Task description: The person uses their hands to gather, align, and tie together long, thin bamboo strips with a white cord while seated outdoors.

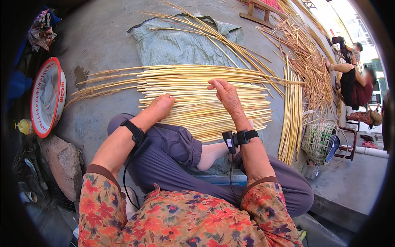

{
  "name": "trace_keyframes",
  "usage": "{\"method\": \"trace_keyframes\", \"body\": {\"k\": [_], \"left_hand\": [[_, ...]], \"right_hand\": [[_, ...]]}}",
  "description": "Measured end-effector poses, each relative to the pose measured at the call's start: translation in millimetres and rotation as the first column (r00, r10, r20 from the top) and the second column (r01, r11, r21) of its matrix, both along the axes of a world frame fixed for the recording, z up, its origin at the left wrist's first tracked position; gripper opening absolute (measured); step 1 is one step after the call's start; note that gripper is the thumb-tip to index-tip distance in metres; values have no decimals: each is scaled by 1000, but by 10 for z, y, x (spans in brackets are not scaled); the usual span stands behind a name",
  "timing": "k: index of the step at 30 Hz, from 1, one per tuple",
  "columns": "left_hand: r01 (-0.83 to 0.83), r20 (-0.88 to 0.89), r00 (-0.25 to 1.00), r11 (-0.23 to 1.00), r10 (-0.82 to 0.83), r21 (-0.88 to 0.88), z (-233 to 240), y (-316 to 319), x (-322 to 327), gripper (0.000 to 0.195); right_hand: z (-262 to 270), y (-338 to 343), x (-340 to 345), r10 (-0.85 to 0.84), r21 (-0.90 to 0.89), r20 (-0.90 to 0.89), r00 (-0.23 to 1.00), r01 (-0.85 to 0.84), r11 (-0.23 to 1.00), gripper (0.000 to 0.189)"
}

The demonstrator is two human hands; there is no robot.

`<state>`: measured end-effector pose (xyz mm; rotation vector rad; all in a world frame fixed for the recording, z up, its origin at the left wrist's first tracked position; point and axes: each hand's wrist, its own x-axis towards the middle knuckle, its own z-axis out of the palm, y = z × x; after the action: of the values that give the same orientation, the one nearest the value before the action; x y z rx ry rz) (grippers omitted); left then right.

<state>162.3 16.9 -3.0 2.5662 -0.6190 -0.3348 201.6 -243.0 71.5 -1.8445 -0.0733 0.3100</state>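
A mat of pale yellow plant stalks (203, 108), laid side by side, stretches before me over my shin and the ground. Over its left part is my left hand (160, 106), fingers curled and their tips hidden from view. My right hand (224, 92) is above the middle right of the mat, its fingers bent and thumb near the index finger. Whether either hand pinches something thin is too small to tell. Several stalks at the far edge keep feathery seed heads (101, 86), which stick out to the left.
Long loose stalks (216, 34) lie across a grey-green woven plastic sheet (172, 46). To the right are a stalk bundle (290, 114), a heap of dry husks (314, 61) and a woven basket (318, 143). An enamel basin (58, 92) and a rock (61, 163) stand left. People sit far right.
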Motion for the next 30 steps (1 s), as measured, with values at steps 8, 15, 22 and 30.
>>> {"method": "trace_keyframes", "body": {"k": [8,15,22,30], "left_hand": [[-50,-44,998,999,50,-7,-95,28,-47,12],[-50,-128,991,993,36,-104,-116,74,-2,15],[-90,-164,985,982,62,-167,-93,75,3,17],[-91,-142,988,970,60,-225,-123,101,-2,16]], "right_hand": [[-502,-149,-471,94,-347,-180,979,-153,925,18],[-355,-342,-433,89,-685,-80,993,-120,719,19],[-99,-179,-175,34,-881,-30,999,-43,472,20],[-274,23,-83,-42,-902,-184,982,-152,404,20]]}}
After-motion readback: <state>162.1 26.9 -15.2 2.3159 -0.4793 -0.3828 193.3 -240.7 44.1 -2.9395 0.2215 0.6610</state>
